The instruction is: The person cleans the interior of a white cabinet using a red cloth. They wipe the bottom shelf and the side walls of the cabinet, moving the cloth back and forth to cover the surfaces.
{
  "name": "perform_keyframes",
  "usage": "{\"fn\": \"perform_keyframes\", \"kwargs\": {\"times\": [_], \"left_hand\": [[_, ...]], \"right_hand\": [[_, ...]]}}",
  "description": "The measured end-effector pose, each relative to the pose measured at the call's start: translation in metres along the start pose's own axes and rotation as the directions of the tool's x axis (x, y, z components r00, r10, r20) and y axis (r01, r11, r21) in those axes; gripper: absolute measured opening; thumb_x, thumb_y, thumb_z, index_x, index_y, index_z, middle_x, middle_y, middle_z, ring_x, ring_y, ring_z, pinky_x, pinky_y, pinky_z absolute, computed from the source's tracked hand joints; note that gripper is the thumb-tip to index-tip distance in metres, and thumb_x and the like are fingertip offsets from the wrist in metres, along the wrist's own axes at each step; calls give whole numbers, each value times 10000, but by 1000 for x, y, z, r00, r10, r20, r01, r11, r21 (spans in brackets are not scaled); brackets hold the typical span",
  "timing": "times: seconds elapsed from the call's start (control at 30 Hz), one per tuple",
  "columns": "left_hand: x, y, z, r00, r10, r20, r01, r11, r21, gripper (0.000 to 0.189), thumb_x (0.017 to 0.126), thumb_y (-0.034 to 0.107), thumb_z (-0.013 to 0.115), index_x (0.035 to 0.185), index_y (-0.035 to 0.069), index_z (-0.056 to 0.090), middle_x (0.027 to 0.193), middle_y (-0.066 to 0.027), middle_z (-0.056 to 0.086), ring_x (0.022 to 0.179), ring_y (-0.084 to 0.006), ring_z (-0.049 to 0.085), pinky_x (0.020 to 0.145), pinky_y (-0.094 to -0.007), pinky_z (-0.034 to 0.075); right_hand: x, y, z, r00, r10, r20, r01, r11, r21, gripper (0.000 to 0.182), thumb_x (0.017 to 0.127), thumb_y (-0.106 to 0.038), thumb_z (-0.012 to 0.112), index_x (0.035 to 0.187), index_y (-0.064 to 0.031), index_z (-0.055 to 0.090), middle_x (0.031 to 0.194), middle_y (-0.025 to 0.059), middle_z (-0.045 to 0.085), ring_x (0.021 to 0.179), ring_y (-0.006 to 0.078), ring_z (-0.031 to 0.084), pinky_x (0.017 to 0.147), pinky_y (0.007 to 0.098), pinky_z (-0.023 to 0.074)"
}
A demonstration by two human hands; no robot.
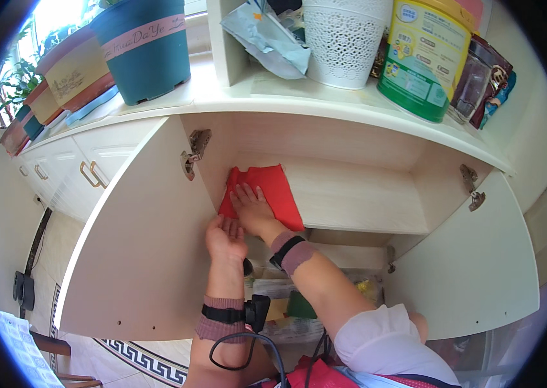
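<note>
A red cloth [278,201] lies on the left part of the upper shelf [356,194] inside an open cabinet, its far edge uneven. Flat on top of it rests my right hand [254,209], fingers spread. My left hand [226,241] is at the cloth's near left corner, by the shelf's front edge. Its palm faces up and its fingers are slightly curled; whether the fingertips touch the cloth is hard to make out. Both wrists wear knitted bands with black straps.
Cabinet doors stand open at left [142,252] and right [467,262]. The lower compartment holds a green item [301,305] and bags. On the countertop are a blue flowerpot [145,53], a white perforated basket [344,46] and a yellow-green can [421,63]. A black cable [273,347] hangs near my left forearm.
</note>
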State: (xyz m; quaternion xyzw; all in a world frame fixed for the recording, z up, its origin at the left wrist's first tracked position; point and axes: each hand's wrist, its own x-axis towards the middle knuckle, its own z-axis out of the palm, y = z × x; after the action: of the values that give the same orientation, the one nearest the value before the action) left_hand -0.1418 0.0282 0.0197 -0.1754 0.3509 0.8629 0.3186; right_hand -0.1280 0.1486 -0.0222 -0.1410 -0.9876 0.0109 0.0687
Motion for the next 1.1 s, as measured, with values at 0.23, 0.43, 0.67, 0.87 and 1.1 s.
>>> {"fn": "perform_keyframes", "kwargs": {"times": [0.23, 0.43, 0.67, 0.87, 1.1], "left_hand": [[6, -20, 8, 999, -39, -16, 39, 999, 17, 411, 898, 255, 552, 1266, 76, 520, 1391, -83, 469, 1317, -238, 390, 1108, -396, 260], [3, -30, 9, 1000, -22, -13, 24, 996, 89, 479, 912, 258, 566, 1350, 80, 490, 1391, -76, 486, 1293, -217, 416, 1103, -385, 264], [-16, -50, 20, 903, 329, 276, -416, 830, 371, 492, 920, 239, 593, 1364, 44, 513, 1367, -109, 520, 1256, -232, 468, 1073, -388, 324], [-7, -102, 33, 452, 404, 796, -856, -54, 513, 616, 875, 309, 676, 1371, -6, 492, 1438, -242, 447, 1344, -365, 404, 1102, -434, 339], [-31, -162, 87, 373, -236, 897, -765, -625, 153, 957, 709, 653, 709, 1495, 209, 391, 1601, -161, 217, 1476, -424, 139, 1124, -660, 161]], "right_hand": [[-79, 73, -19, 993, 117, 2, -117, 993, 33, 857, 897, -534, 578, 1536, -67, 251, 1610, 156, 203, 1503, 319, 131, 1203, 517, 87], [-132, 111, -34, 979, 204, 31, -204, 979, 5, 847, 904, -534, 572, 1546, -94, 237, 1619, 152, 176, 1506, 313, 120, 1202, 524, 67], [-134, 130, -56, 970, 237, -55, -185, 864, 469, 800, 892, -451, 613, 1520, -76, 291, 1592, 205, 215, 1487, 338, 170, 1194, 532, 106], [-196, 227, -47, 783, 560, -271, -483, 822, 303, 593, 898, -405, 615, 1377, -67, 525, 1495, 252, 377, 1408, 395, 313, 1157, 551, 208], [-242, 252, -38, 615, 754, -229, -761, 644, 74, 621, 923, -517, 513, 1380, -98, 521, 1509, 211, 377, 1430, 410, 268, 1147, 620, 162]]}}
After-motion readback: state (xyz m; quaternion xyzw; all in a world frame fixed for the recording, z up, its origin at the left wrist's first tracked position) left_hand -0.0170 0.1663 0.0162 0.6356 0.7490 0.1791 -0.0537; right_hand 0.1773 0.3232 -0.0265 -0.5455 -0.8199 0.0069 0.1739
